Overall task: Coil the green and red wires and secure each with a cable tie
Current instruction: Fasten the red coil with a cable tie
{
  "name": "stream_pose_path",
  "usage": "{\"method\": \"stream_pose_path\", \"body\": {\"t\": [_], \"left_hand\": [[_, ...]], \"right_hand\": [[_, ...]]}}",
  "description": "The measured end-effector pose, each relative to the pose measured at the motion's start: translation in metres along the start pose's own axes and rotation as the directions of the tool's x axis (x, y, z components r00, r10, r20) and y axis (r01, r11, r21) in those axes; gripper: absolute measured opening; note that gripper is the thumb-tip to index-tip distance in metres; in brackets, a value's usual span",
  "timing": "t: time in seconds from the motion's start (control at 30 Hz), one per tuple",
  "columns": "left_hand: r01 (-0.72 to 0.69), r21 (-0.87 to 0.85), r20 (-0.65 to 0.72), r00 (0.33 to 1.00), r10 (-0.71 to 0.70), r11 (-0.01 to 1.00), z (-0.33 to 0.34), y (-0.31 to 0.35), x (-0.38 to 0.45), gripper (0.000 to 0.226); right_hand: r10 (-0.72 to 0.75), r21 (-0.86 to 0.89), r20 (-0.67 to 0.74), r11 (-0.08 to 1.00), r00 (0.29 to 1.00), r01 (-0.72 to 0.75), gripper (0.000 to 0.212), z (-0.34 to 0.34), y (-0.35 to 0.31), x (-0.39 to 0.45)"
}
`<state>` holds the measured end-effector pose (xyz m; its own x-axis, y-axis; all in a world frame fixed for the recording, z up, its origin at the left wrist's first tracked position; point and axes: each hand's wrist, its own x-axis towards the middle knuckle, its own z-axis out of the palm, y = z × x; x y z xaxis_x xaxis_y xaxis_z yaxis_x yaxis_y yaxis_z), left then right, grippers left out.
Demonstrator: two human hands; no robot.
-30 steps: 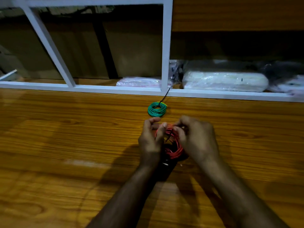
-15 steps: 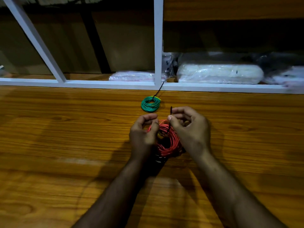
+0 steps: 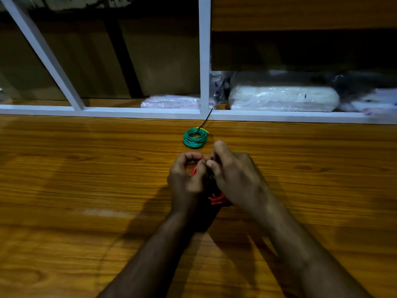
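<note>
Your green coil (image 3: 195,138) lies tied on the far worktop (image 3: 86,168), and now your left hand (image 3: 187,177) and right hand (image 3: 234,179) both pinch the red coil (image 3: 216,200) near you, so next pull its tie tight.

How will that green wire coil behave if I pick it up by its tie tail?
The green wire coil probably holds its ring shape, since a black cable tie binds it. It looks small, so likely light. Lying flat, it should slide rather than roll.
</note>
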<state>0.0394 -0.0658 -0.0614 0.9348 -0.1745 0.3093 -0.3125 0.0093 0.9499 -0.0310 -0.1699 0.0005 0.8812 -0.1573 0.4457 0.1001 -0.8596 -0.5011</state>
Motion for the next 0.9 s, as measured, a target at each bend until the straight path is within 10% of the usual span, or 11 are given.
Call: {"method": "stream_pose_path", "body": {"t": [0.23,0.57,0.67,0.9], "left_hand": [[0.005,0.097,-0.005,1.000,-0.005,0.995,0.002,-0.001,-0.005,0.016],[-0.063,0.239,0.203,0.979,0.014,0.969,-0.015,0.010,0.007,0.031],[0.129,0.077,0.277,0.950,-0.146,0.989,-0.033,0.011,0.026,0.037],[-0.004,0.525,0.405,0.881,-0.246,0.851,-0.056,0.005,0.063,0.022]], "right_hand": [[0.398,0.184,-0.475,0.917,0.785,-0.354,0.007,0.054,-0.007,-0.015],[0.336,0.136,-0.458,0.942,0.823,-0.308,0.010,0.061,-0.005,-0.018],[0.328,0.129,-0.447,0.944,0.832,-0.303,0.008,0.062,-0.004,-0.018],[0.298,0.099,-0.446,0.954,0.844,-0.284,0.007,0.065,0.001,-0.018]]}}
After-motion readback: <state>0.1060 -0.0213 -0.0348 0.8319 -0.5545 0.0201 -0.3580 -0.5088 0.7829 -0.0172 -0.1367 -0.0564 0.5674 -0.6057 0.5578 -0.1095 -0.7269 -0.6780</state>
